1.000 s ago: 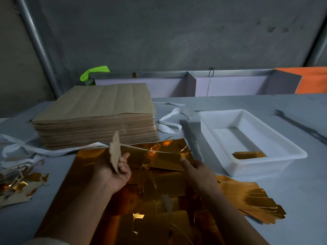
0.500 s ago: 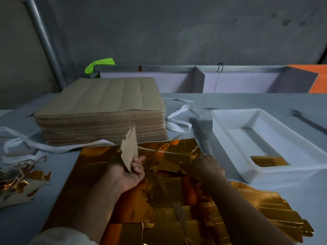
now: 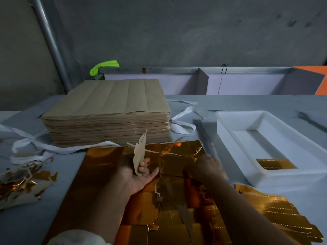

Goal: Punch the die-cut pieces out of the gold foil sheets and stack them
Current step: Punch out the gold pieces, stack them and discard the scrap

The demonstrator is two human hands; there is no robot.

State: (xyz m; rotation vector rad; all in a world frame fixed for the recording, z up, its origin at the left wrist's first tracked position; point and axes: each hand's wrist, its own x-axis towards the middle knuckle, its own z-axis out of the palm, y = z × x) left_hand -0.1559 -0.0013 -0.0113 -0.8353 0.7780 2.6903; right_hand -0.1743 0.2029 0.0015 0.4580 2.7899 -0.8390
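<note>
Gold foil sheet [image 3: 99, 167], centre of grey tabletop [image 3: 247, 103]; left hand [image 3: 139, 171] pinching a torn scrap [image 3: 139, 156], right hand [image 3: 208, 165] pressing flat at 2 o'clock, grip unclear. Advice: brace beside perforations, tear slowly. Punched stack [image 3: 279, 213] at 4 o'clock; concrete wall [image 3: 177, 32] at 12 o'clock

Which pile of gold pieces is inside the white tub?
The small flat stack in the white tub's near corner. The bigger fanned pile and the scraps lie on the table.

Paper stack [image 3: 108, 110] behind foil sheet [image 3: 99, 167]; tray [image 3: 265, 147] right
</note>
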